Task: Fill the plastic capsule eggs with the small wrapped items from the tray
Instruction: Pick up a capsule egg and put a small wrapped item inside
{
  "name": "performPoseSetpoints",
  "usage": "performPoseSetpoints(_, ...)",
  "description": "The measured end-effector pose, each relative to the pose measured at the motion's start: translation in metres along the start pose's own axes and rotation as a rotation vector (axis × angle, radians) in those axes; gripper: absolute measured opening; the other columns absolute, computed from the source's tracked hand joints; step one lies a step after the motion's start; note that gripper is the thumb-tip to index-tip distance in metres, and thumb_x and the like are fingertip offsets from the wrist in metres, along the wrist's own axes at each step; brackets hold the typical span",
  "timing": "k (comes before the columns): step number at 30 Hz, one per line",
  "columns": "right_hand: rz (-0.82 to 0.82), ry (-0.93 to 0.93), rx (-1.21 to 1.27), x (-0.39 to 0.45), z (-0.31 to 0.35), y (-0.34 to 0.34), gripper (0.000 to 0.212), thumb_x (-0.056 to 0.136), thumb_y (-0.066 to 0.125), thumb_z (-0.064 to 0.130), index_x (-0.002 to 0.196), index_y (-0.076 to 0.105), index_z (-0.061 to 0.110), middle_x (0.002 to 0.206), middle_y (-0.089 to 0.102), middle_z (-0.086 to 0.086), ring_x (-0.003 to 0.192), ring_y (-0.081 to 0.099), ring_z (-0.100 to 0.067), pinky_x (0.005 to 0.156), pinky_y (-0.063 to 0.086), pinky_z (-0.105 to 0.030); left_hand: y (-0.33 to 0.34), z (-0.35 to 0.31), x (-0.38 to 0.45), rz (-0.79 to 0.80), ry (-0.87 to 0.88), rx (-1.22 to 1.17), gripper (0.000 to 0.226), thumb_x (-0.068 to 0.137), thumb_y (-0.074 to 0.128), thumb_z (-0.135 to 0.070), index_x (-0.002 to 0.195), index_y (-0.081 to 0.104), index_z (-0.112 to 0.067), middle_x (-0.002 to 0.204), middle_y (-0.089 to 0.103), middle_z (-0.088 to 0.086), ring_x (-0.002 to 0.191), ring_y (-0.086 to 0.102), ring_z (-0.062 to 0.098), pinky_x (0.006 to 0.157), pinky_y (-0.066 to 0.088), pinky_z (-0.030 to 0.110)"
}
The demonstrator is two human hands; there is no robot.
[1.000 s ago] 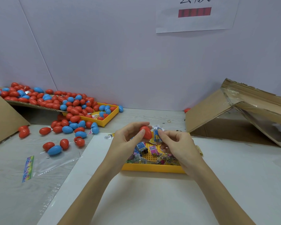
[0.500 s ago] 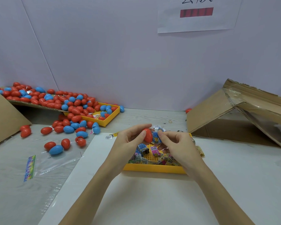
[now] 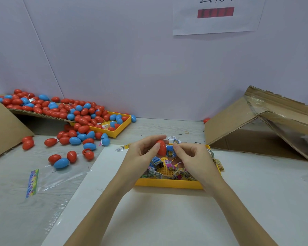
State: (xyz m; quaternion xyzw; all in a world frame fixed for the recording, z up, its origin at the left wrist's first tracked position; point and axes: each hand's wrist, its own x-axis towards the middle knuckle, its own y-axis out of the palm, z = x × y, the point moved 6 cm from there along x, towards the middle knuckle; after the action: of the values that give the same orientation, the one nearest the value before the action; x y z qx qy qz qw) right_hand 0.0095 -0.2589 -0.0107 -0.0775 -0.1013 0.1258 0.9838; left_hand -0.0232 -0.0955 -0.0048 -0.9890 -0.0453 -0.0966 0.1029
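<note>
Head view, left hand (image 3: 140,153) pinching red egg (image 3: 161,147), right hand (image 3: 194,158) pinching blue wrapped item (image 3: 170,152)

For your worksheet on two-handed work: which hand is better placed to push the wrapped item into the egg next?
The right hand. It already pinches the small blue wrapped item against the red plastic capsule egg, which the left hand grips above the yellow plastic tray.
</note>
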Motion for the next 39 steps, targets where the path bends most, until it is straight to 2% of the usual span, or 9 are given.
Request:
performPoseSetpoints(4,-0.010,-0.013,0.003,0.000,-0.002,0.002,0.015,0.101,0.062,0.030,0.095,0.076,0.031,0.079,0.078,0.005,0.074,0.075,-0.014,0.066,0.060,-0.023,0.000,-0.001,0.000,-0.007,0.008,-0.022,0.030,0.102,0.056,-0.021,0.129,0.066,-0.028,0.122,0.072,-0.008,0.121,0.062,0.013,0.098,0.054,0.024)
performPoseSetpoints(7,-0.022,-0.006,0.068,0.000,-0.004,0.002,0.012,0.096,0.070,0.027,0.091,0.080,0.023,0.082,0.078,0.002,0.075,0.076,-0.017,0.066,0.060,-0.024,-0.001,-0.001,-0.001,-0.016,0.017,-0.065,0.030,0.102,0.056,-0.018,0.130,0.066,-0.025,0.123,0.072,-0.007,0.121,0.063,0.015,0.102,0.054,0.031)
performPoseSetpoints(11,-0.020,0.013,0.145,0.000,-0.007,0.003,0.012,0.091,0.076,0.026,0.098,0.080,0.018,0.086,0.079,-0.001,0.083,0.077,-0.016,0.069,0.060,-0.024,-0.001,-0.003,-0.001,-0.024,0.032,-0.064,0.031,0.102,0.057,-0.016,0.130,0.067,-0.025,0.126,0.070,-0.007,0.120,0.064,0.018,0.103,0.054,0.037)
performPoseSetpoints(18,0.001,0.074,0.240,0.001,-0.012,0.005,0.019,0.098,0.067,0.026,0.106,0.080,0.014,0.097,0.080,-0.002,0.092,0.076,-0.021,0.081,0.063,-0.035,-0.002,0.000,-0.002,-0.051,-0.007,-0.067,0.030,0.101,0.057,-0.025,0.129,0.067,-0.032,0.126,0.067,-0.007,0.119,0.063,0.020,0.101,0.055,0.032)
performPoseSetpoints(25,-0.009,0.027,0.123,0.001,-0.009,0.003,0.017,0.099,0.066,0.025,0.105,0.080,0.020,0.091,0.079,0.001,0.084,0.077,-0.021,0.080,0.064,-0.039,-0.002,-0.001,-0.001,-0.061,0.005,-0.028,0.031,0.101,0.057,-0.024,0.129,0.066,-0.034,0.125,0.067,-0.012,0.118,0.063,0.015,0.094,0.056,0.022)
performPoseSetpoints(29,-0.021,0.000,0.082,0.001,-0.009,0.003,0.015,0.100,0.065,0.026,0.101,0.079,0.027,0.089,0.079,0.003,0.081,0.077,-0.020,0.079,0.064,-0.038,-0.002,-0.001,-0.001,-0.054,0.007,-0.005,0.032,0.101,0.056,-0.022,0.129,0.065,-0.034,0.125,0.066,-0.013,0.118,0.062,0.013,0.093,0.055,0.019)
performPoseSetpoints(32,-0.008,0.009,0.087,0.002,-0.010,0.004,0.018,0.102,0.060,0.025,0.101,0.078,0.027,0.089,0.079,0.003,0.081,0.077,-0.018,0.077,0.064,-0.034,-0.001,-0.002,-0.001,-0.037,0.015,-0.005,0.032,0.103,0.054,-0.021,0.130,0.065,-0.033,0.128,0.065,-0.011,0.121,0.060,0.014,0.097,0.055,0.023)
performPoseSetpoints(35,0.004,0.024,0.089,0.002,-0.011,0.004,0.021,0.105,0.056,0.024,0.107,0.077,0.021,0.089,0.079,0.002,0.081,0.077,-0.018,0.073,0.062,-0.030,0.000,-0.001,-0.001,-0.017,0.025,-0.002,0.032,0.104,0.052,-0.020,0.131,0.065,-0.033,0.130,0.064,-0.008,0.123,0.059,0.016,0.100,0.055,0.029)
performPoseSetpoints(39,0.002,0.045,0.055,0.004,-0.012,0.003,0.027,0.107,0.051,0.024,0.116,0.074,0.013,0.091,0.079,-0.001,0.080,0.077,-0.016,0.069,0.061,-0.025,0.001,0.001,-0.001,0.016,0.026,-0.028,0.032,0.105,0.051,-0.020,0.128,0.067,-0.034,0.129,0.066,-0.007,0.122,0.060,0.014,0.092,0.057,0.025)
